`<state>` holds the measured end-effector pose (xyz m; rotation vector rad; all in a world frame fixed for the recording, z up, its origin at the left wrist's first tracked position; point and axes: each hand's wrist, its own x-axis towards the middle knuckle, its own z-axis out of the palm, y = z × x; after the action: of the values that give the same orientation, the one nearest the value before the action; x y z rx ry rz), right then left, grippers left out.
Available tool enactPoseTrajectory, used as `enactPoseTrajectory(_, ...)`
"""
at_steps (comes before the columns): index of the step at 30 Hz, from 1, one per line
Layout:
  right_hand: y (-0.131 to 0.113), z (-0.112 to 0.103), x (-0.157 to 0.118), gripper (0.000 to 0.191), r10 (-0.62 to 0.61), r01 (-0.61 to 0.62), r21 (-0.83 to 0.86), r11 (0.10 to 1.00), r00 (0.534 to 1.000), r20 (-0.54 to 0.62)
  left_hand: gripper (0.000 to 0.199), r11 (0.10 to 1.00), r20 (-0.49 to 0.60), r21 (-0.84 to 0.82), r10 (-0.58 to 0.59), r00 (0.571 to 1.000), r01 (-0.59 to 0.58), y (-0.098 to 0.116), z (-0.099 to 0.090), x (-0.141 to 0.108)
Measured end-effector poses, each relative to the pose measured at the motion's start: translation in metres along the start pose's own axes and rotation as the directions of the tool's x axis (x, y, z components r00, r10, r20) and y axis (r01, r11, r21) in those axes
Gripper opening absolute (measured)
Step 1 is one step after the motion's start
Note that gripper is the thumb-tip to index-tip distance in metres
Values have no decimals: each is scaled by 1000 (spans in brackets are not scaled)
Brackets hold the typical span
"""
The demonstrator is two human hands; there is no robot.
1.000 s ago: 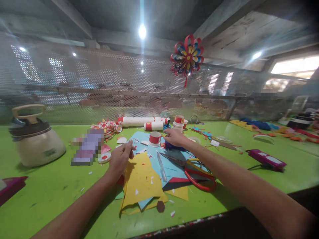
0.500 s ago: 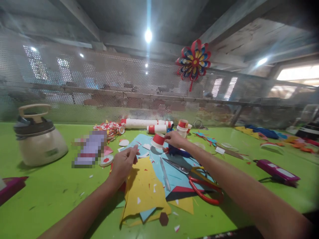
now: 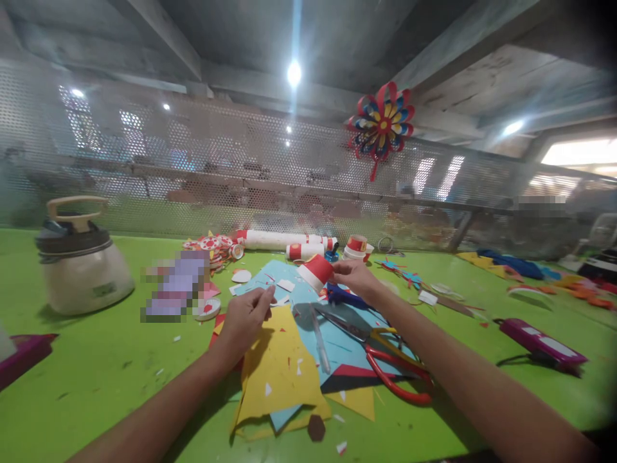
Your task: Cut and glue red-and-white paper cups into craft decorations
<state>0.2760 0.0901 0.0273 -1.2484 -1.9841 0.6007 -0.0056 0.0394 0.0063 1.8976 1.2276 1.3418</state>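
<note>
A red and white paper cup is tilted above the light blue paper, pinched at its right side by my right hand. My left hand hovers over the yellow paper, its fingers pressed together; whatever they hold, if anything, is too small to make out. On the blue paper lie a clear pen and large scissors with red handles. Dark blue-handled scissors rest just below my right hand.
Stacked paper cups and long white cup rolls stand at the back. A big jug and a blurred-out purple object are at left. A purple power strip lies at right, and a paper flower hangs above.
The cup has tipped over and shifted slightly up and right with my right hand. My left hand has moved a little right. The camera view has shifted slightly.
</note>
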Motion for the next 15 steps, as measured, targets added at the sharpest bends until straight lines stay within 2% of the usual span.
enactPoseTrajectory(6,-18,1,-9,27,-67,67,58,996,998,-1,45,999,11,-51,17,1000,-16,0,2,0)
enactPoseTrajectory(10,-31,9,-15,24,-63,64,59,996,998,-27,48,993,-7,-114,-10,1000,9,-2,1,3)
enactPoseTrajectory(12,-33,12,-16,23,-40,44,49,998,996,-77,49,991,-53,-131,-33,998,26,-3,-3,7)
enactPoseTrajectory(15,-31,11,-16,22,2,3,24,1000,977,-214,48,992,-144,-123,-36,989,18,-4,-9,13)
